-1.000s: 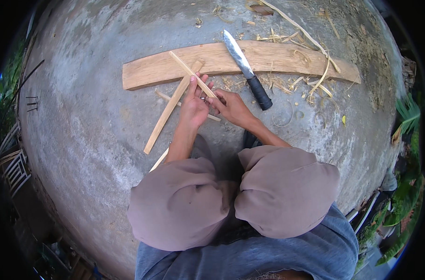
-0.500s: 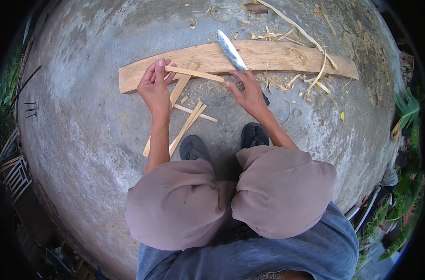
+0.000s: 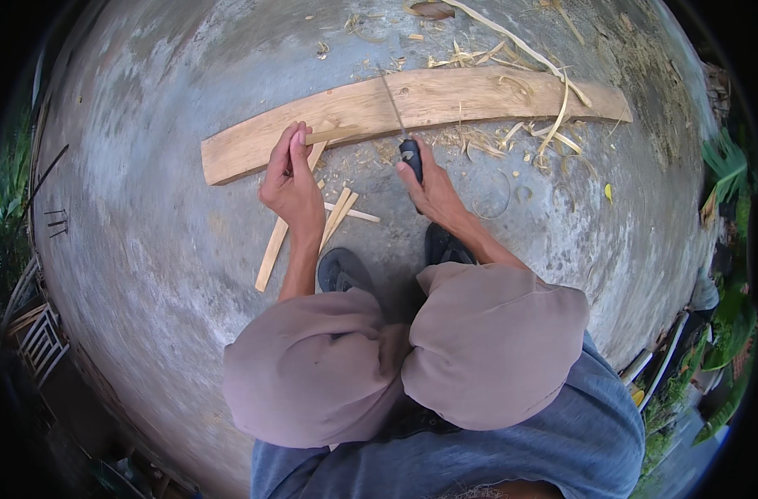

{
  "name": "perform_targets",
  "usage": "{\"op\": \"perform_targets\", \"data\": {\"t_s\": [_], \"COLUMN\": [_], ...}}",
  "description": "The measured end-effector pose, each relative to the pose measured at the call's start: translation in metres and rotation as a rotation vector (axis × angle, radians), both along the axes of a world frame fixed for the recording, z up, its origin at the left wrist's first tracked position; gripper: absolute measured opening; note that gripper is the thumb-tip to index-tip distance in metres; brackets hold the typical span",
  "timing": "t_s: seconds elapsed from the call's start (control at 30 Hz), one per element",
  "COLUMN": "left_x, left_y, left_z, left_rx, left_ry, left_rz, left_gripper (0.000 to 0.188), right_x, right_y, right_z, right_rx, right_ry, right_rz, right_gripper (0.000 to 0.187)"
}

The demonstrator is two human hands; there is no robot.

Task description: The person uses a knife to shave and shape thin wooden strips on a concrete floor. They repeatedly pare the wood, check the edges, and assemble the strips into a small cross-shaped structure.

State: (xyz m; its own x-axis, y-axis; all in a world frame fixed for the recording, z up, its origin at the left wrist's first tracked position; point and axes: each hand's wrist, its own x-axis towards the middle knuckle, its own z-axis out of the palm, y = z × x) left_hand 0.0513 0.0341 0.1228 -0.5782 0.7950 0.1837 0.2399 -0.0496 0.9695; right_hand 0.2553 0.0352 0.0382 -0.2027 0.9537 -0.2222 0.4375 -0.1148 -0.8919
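My left hand is closed, pinching one end of a thin wooden strip between thumb and fingers, over the left part of a long wooden plank. In my right hand is a knife, gripped by its dark handle. Its blade points away from me across the plank and shows nearly edge-on. The strip and the blade are apart. Below and beside my left hand, several cut wooden strips lie crossed on the concrete, and one longer strip passes partly behind my forearm.
Curly wood shavings lie scattered around the plank, mostly at its right half. A long peeled strand lies over the plank's right end. My feet in dark sandals stand close on the concrete floor.
My right hand has let go of the strip's far end and now grips the knife handle, with the blade turned edge-on. The strip's free end has swung away from me.
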Motion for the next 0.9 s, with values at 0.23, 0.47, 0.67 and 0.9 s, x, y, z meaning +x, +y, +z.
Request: {"op": "perform_targets", "data": {"t_s": [0.23,0.47,0.67,0.9], "left_x": [0.005,0.005,-0.006,-0.004], "left_y": [-0.008,-0.008,-0.001,-0.002], "left_z": [-0.009,-0.007,-0.009,-0.008], "left_rx": [0.032,0.042,0.037,0.026], "left_ry": [0.021,-0.041,-0.079,-0.115], "left_rz": [-0.016,0.043,0.031,0.059], "left_gripper": [0.026,0.023,0.027,0.026], "right_x": [-0.032,-0.028,-0.023,-0.015], "right_y": [-0.015,-0.022,-0.013,-0.02], "right_z": [0.052,0.025,-0.001,-0.011], "right_rx": [-0.043,-0.196,-0.141,-0.158], "right_ry": [0.242,0.253,0.213,0.207], "right_rz": [0.261,0.171,0.129,0.129], "right_gripper": [0.052,0.049,0.051,0.051]}}
